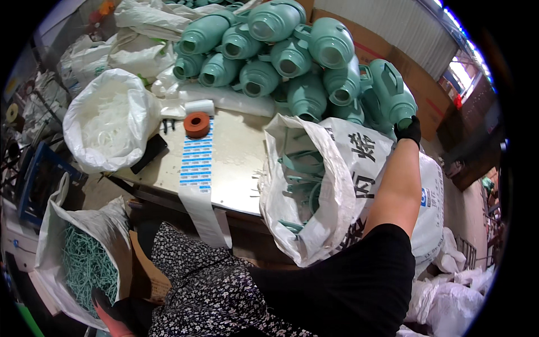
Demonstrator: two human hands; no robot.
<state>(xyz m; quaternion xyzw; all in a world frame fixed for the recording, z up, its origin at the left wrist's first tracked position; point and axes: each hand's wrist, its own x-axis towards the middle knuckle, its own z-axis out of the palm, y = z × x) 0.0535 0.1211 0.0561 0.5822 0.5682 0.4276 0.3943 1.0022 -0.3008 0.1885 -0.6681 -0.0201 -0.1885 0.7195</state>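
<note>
My right hand [408, 131], in a black glove, is stretched out to the right end of the pile. Its fingers close on the mouth of a pale green plastic jug body [388, 90], which has a loop handle and tilts mouth-down toward me. At lower left, my gloved left hand [103, 302] is at a white woven sack [115, 216] of thin green plastic sticks [90, 264]; its fingers are too dark to make out. Several more green jug bodies [292, 56] lie stacked at the back of the table, most with their mouths facing me.
A white sack [342, 185] of green plastic strips [303, 163] stands at the table's front. On the table [238, 151] lie a brown tape roll [197, 124] and a blue-and-white label strip [196, 163]. A white bag [150, 115] of clear plastic pieces sits left; cardboard [432, 106] stands behind.
</note>
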